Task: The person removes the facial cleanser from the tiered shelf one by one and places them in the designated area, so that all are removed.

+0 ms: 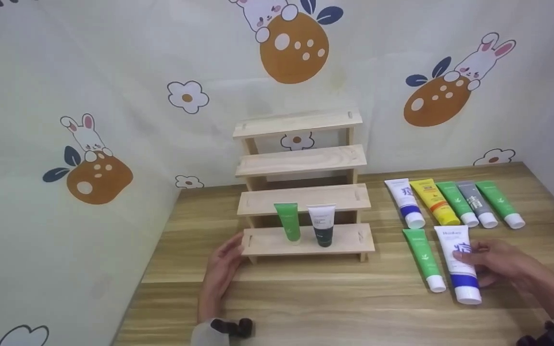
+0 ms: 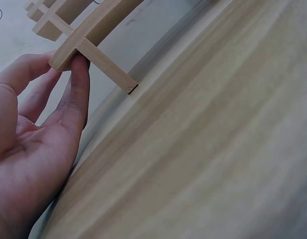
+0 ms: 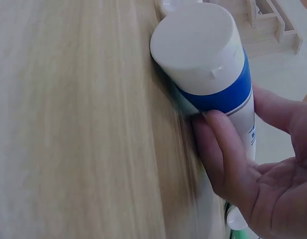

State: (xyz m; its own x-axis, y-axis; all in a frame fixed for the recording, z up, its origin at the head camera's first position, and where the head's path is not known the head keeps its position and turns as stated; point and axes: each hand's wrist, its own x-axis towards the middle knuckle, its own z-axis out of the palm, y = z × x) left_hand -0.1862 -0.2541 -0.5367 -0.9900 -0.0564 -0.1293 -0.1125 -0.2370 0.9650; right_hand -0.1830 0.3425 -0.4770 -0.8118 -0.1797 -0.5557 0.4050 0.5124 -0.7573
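A white tube with a blue band and white cap [image 1: 459, 281] is gripped by my right hand [image 1: 503, 262], thumb on top and fingers beneath. In the right wrist view its cap [image 3: 195, 47] faces the camera. My left hand [image 1: 224, 266] pinches the left end of the lowest step of a wooden stepped stand [image 1: 306, 197]; the left wrist view shows thumb and fingers on that step [image 2: 66, 57]. Standing cap-down on this step are a small green tube [image 1: 290, 223] and a white tube with a dark green lower part [image 1: 322, 223].
A green tube [image 1: 423, 257] lies left of the held one. Behind lies a row: another white-and-blue tube [image 1: 404, 197], a yellow tube [image 1: 435, 199], a grey tube [image 1: 474, 199] between two green ones. A patterned cloth [image 1: 368, 91] backs the wooden table [image 1: 315, 302].
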